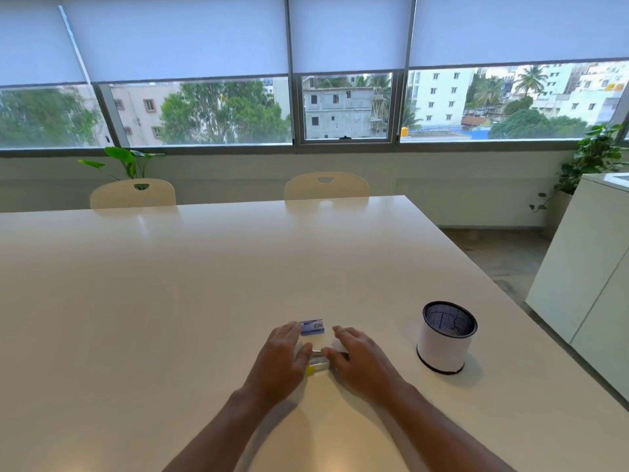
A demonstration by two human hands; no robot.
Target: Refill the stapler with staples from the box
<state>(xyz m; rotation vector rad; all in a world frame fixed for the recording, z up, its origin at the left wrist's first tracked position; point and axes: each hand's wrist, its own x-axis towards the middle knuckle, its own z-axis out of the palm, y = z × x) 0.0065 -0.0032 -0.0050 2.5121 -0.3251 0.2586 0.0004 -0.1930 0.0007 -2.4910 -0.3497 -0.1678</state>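
Observation:
A small stapler (318,364), clear with a yellow end, lies on the white table (170,284) between my two hands. My left hand (280,359) rests over its left side with fingers spread, the thumb touching it. My right hand (357,359) covers its right side, thumb and fingers at the metal part. How firmly either hand grips it is hidden. A small blue staple box (312,327) lies flat just beyond the stapler, by the fingertips of my left hand.
A white pen holder with a black mesh rim (446,337) stands to the right of my hands. Two cream chairs (132,194) (326,186) stand at the far table edge. A white cabinet (585,267) is at the right, past the table edge.

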